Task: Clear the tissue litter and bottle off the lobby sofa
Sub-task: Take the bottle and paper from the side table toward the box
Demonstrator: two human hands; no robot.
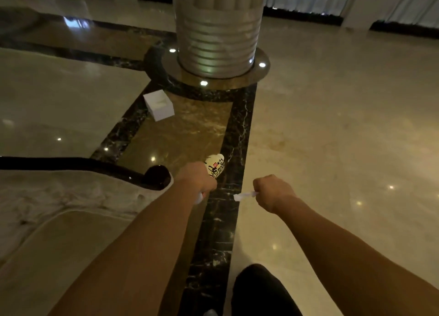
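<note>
Two bare hands reach forward over a polished marble lobby floor (pixel 332 125). The left hand (pixel 197 179) is clenched around a yellow-labelled bottle (pixel 215 166), held beyond the sofa (pixel 59 220) and its dark curled armrest (pixel 155 176). The right hand (pixel 270 192) is fisted on a crumpled white tissue (pixel 243 195). Ahead, a white box (pixel 158 104) sits on the floor near a ribbed column (pixel 217 30).

Black brush-style characters, illegible, on the bottle (pixel 215 167) label.

Bottle (pixel 215 167) cream, black lettering; tissue (pixel 244 195) white.
</note>
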